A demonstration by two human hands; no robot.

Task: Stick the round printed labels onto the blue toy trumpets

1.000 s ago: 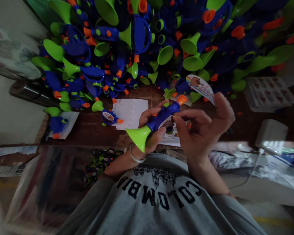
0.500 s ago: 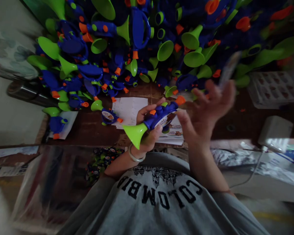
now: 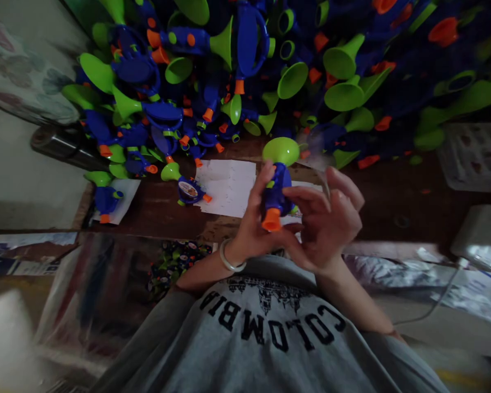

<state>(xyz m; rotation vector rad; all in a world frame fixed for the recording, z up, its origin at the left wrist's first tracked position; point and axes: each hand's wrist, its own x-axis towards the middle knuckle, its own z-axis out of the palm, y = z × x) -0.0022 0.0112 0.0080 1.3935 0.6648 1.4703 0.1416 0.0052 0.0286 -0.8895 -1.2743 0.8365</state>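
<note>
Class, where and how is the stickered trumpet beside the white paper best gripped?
Grip the stickered trumpet by its blue middle, probably from above and the near side. It lies flat, its bell flares at one end, and bare table borders its near edge.

I wear a grey shirt (image 3: pixel 249 365) with a plain rounded collar (image 3: pixel 280 268). Across my chest runs an arc of bold black block lettering (image 3: pixel 270 330) reading COLOMBIA, upside down as I look down at it. Between lettering and collar sits a detailed black print (image 3: pixel 272 293) of what looks like a building with pointed spires. My loose grey sleeves (image 3: pixel 166 325) end around the elbows, leaving my forearms bare. A pale, smooth, rounded bangle (image 3: pixel 228 261) circles the wrist of my left hand (image 3: pixel 253 234).
</note>
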